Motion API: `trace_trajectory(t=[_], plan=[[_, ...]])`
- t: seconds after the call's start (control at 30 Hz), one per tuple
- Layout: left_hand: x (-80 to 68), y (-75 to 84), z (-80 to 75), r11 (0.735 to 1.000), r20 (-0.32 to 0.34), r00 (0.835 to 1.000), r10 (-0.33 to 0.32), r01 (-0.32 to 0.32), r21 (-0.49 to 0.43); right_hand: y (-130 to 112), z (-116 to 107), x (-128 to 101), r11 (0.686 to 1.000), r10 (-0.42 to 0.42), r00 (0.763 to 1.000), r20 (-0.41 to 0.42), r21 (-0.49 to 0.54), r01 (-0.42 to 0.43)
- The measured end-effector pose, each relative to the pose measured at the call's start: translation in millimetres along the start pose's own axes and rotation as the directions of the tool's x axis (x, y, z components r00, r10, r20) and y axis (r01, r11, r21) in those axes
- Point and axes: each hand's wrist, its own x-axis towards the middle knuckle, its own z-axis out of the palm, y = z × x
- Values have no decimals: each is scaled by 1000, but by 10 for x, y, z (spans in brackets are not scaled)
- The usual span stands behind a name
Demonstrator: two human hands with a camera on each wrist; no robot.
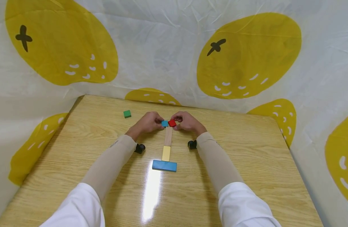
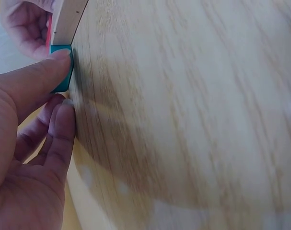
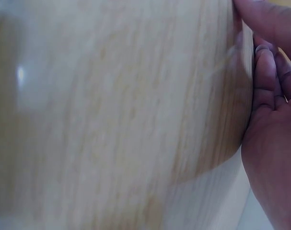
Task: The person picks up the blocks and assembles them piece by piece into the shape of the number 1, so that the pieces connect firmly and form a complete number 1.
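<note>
Small teal cube (image 1: 164,123) touches a red cube (image 1: 172,123).

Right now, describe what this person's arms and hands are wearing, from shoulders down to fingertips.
Both hands, the left hand and the right hand, are bare, with no gloves or rings visible. Each forearm is covered by a snug beige sleeve ending at the wrist. Above those, loose white sleeves cover the upper arms. A small black device sits at each wrist, the right one at.
</note>
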Motion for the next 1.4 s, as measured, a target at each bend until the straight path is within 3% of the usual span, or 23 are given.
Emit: trace_trajectory(t=[0.6,0.9,1.23,1.4], plan=[[6,-4,18,999,-22,1000,1,-2,-52,-2,7,-6,1000,3,1000,-5,28,-2],[-39,-12,-59,990,9,997,-83,84,-116,-18,-6,-10,1000,23,1000,-1,21,-23],[-307,-262,-310,964,-122,982,-146,113,-240,-9,-8,-8,1000,26,1000,0,10,-26],[-465,-437,-468,966,-207,965,-162,113,-233,-5,-4,-15,1000,20,1000,0,4,-20]])
